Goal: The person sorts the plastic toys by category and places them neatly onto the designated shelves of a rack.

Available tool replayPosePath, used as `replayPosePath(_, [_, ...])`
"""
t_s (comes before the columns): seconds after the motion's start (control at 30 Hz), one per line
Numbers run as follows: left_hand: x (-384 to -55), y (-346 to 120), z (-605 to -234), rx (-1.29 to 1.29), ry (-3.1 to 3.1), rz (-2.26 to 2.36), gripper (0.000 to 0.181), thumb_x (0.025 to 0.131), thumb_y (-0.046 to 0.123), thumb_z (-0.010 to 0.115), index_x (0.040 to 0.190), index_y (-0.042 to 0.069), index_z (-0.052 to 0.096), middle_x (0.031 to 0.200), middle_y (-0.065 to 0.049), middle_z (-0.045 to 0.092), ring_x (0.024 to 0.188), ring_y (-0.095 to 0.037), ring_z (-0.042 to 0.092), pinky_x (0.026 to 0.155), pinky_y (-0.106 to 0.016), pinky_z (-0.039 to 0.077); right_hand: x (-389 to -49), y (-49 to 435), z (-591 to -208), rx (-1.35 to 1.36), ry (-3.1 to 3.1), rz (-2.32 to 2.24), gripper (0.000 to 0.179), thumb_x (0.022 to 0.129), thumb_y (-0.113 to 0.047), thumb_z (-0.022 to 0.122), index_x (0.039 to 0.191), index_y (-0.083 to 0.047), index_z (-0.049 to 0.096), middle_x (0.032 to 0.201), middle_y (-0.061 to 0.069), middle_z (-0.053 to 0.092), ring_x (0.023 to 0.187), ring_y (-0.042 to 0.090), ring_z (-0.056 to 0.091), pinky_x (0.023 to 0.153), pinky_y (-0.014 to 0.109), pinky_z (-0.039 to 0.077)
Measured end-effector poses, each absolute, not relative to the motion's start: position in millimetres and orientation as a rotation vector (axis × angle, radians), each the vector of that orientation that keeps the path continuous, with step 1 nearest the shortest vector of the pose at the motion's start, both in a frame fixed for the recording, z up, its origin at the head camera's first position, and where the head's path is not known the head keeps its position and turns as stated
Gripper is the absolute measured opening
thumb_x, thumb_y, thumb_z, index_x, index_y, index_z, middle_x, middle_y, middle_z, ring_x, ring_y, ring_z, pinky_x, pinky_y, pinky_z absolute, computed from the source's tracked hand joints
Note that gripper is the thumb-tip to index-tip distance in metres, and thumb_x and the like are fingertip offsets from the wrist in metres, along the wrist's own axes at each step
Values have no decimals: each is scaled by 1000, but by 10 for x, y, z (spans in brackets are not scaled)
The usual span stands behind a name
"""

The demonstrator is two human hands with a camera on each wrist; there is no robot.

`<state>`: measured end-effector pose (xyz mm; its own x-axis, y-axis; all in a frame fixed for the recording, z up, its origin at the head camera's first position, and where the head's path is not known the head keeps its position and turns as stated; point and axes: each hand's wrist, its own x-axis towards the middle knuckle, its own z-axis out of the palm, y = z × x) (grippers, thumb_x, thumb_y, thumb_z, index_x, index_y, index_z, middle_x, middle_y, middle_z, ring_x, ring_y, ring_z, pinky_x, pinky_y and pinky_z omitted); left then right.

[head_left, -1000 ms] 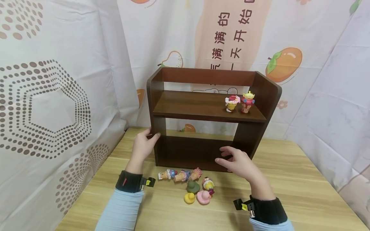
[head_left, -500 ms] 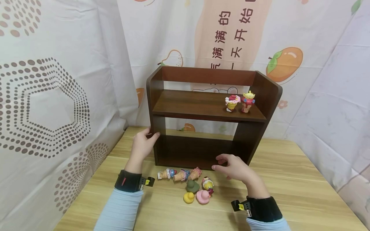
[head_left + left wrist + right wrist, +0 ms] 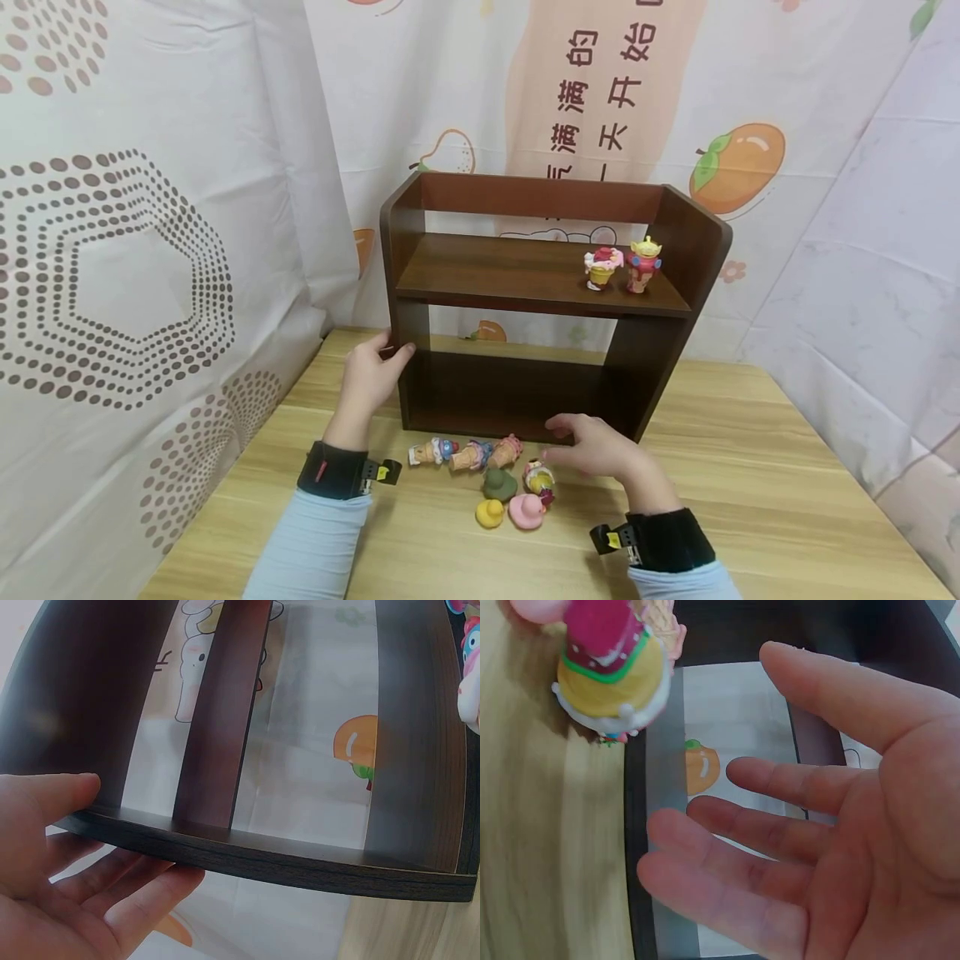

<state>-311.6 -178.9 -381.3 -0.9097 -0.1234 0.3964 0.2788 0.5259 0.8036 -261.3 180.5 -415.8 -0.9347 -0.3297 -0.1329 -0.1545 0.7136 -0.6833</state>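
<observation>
My left hand (image 3: 370, 379) holds the left side panel of a dark brown two-tier wooden shelf (image 3: 495, 268). In the left wrist view the thumb (image 3: 64, 791) lies on the panel's inner face, with the fingers outside. My right hand (image 3: 596, 450) reaches over the table by the shelf's bottom front edge, and nothing is in it. Nearest to it lies a figurine with a yellow body and a dark red end (image 3: 539, 477); the right wrist view shows this figurine (image 3: 615, 682) beyond the spread fingers.
Three ice-cream-cone figurines (image 3: 471, 456) lie before the shelf. Nearer are a green duck (image 3: 498, 485), a yellow duck (image 3: 490, 513) and a pink duck (image 3: 527, 512). A sundae figurine (image 3: 602, 268) and an alien-topped cone figurine (image 3: 642, 265) stand on the upper tier.
My right hand has moved left and down, from in front of the shelf's lower right toward the yellow-bodied figurine. The left hand keeps its hold on the side panel.
</observation>
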Motion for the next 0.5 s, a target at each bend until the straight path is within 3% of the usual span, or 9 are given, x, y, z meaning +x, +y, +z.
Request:
replayPosePath(0.27, [-3119, -1793, -3814, -134, -2361, -1338, 43, 97, 29, 69, 132, 3, 68, 124, -20, 69, 111, -34, 68, 89, -48, 57, -2608, 1719, -4204, -401, 2633, -979, 59, 85, -31, 83, 134, -5, 63, 131, 18, 62, 89, 22, 64, 63, 38, 59])
replayPosePath(0.37, [-3125, -1791, -3817, -138, -2356, -1340, 40, 97, 28, 69, 129, 4, 69, 123, -20, 69, 111, -33, 68, 88, -48, 57, -2609, 1697, -4202, -456, 2643, -922, 57, 85, -29, 82, 134, -4, 63, 130, 18, 63, 97, 25, 65, 72, 40, 58])
replayPosePath(0.5, [-3129, -1791, -3823, -138, -2355, -1341, 39, 97, 28, 69, 129, 5, 70, 122, -21, 69, 110, -33, 68, 88, -48, 57, -2612, 1670, -4202, -512, 2619, -887, 54, 85, -25, 81, 132, -4, 65, 127, 17, 64, 99, 27, 63, 69, 42, 58])
